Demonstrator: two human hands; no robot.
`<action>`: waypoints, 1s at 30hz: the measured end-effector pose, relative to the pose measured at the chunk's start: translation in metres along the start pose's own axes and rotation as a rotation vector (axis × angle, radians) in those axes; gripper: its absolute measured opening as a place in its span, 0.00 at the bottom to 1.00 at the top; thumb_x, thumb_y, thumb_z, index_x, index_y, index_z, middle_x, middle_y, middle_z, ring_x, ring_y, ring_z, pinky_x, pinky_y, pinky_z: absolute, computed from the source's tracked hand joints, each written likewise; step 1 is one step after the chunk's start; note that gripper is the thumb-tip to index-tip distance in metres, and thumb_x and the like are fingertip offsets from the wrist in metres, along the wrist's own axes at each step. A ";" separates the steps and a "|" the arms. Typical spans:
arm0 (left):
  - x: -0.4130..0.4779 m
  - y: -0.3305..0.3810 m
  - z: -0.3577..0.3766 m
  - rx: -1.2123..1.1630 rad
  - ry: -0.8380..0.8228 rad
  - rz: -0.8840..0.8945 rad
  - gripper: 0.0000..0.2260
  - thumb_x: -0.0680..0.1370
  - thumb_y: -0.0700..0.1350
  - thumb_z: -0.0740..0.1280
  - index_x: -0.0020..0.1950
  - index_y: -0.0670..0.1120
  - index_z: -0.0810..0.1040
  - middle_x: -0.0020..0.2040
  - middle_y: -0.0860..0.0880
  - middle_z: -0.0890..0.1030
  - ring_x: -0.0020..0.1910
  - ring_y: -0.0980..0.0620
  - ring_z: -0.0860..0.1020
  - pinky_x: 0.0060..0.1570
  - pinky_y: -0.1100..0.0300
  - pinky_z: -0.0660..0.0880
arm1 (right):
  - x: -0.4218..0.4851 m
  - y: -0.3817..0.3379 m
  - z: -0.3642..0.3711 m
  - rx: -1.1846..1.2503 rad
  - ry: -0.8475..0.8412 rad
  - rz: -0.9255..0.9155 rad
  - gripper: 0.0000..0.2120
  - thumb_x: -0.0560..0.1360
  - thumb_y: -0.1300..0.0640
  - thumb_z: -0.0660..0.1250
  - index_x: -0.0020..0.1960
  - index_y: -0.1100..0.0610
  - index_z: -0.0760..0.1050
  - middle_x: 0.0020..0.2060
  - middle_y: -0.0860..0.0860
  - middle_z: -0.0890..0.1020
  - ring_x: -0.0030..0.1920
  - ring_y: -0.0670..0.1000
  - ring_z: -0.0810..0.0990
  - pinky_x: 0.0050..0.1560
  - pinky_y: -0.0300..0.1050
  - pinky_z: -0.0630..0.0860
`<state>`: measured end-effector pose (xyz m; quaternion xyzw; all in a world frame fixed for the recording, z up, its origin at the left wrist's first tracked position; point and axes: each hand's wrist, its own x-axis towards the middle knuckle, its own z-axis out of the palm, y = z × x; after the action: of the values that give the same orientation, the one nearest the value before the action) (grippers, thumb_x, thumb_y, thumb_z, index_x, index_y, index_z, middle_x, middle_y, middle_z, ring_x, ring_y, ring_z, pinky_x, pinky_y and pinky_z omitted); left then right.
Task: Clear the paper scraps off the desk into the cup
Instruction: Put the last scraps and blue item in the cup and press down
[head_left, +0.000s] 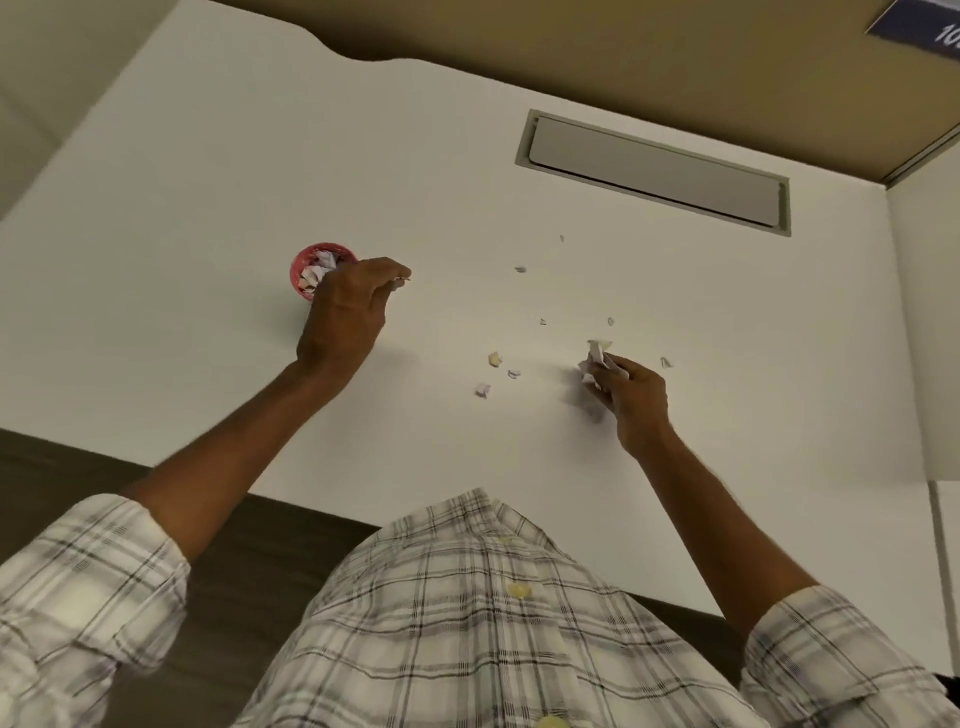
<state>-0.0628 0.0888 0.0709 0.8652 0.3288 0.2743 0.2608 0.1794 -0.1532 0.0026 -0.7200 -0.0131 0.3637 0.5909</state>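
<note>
- the left hand hangs right beside the pink cup, fingers pinched on a small scrap, likely so it can drop straight in.
- the cup is already heaped with paper and sits well to the left of the mess on the desk.
- the right hand is closed around a crumpled wad, just off the surface, seemingly gathering several bits before carrying them over.
- loose scraps lie between the hands, with smaller flecks farther back near the grey flap.
- my guess: well along, but several pieces remain.
</note>
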 end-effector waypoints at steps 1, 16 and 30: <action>0.004 -0.008 -0.011 0.019 0.009 -0.029 0.09 0.80 0.35 0.65 0.56 0.39 0.84 0.53 0.44 0.85 0.53 0.48 0.82 0.59 0.64 0.74 | -0.001 0.000 0.004 0.012 0.000 0.004 0.07 0.75 0.69 0.71 0.51 0.64 0.84 0.47 0.57 0.84 0.50 0.53 0.82 0.57 0.44 0.83; 0.033 -0.067 -0.054 0.225 -0.291 -0.207 0.14 0.76 0.46 0.72 0.61 0.50 0.83 0.58 0.45 0.84 0.57 0.42 0.81 0.58 0.48 0.78 | -0.012 -0.041 0.100 -0.165 -0.180 -0.153 0.05 0.74 0.63 0.74 0.49 0.57 0.87 0.41 0.57 0.84 0.42 0.50 0.82 0.56 0.47 0.83; 0.017 -0.089 -0.068 -0.065 -0.113 -0.250 0.18 0.79 0.38 0.68 0.68 0.48 0.78 0.62 0.47 0.83 0.60 0.51 0.81 0.61 0.61 0.77 | -0.037 -0.079 0.283 -0.727 -0.401 -0.716 0.13 0.76 0.67 0.68 0.58 0.60 0.85 0.53 0.55 0.87 0.54 0.51 0.85 0.53 0.36 0.79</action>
<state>-0.1341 0.1776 0.0684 0.8227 0.4097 0.2009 0.3391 0.0320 0.0915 0.0786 -0.7447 -0.4946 0.2421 0.3770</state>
